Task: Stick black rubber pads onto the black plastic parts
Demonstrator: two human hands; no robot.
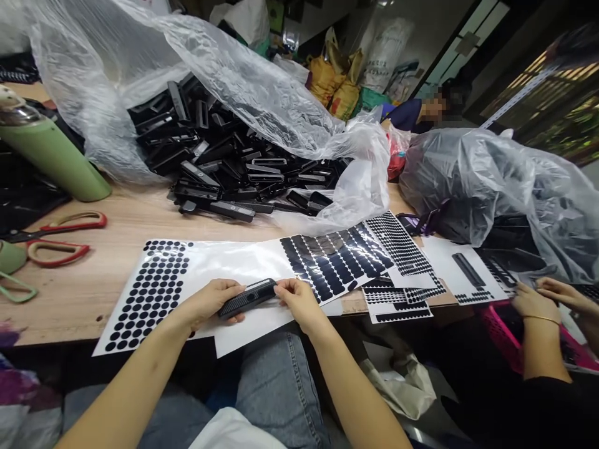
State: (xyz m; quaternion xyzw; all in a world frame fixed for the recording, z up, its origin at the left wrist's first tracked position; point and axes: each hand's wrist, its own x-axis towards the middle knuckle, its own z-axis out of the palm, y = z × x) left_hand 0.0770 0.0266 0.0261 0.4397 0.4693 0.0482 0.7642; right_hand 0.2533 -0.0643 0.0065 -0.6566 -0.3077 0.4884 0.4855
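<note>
My left hand [218, 302] is closed around the left end of a long black plastic part [248, 297] with a ribbed side, thumb above and fingers beneath. At its right end, my right hand [298, 300] pinches with thumb and forefinger; whether a small sticker is between the fingertips I cannot tell. The part is held just over white backing paper. On the left of that paper are rows of round black stickers [152, 287]. To the right lies a sheet of larger black stickers [334, 255], partly peeled away in rows.
A heap of similar black parts [224, 149] spills from a clear plastic bag [262, 81]. Red-handled scissors [65, 234] and a green flask [56, 149] lie at left. More sticker sheets [402, 249] overlap at right. A co-worker's hands [538, 305] work beside a pink basket [503, 337].
</note>
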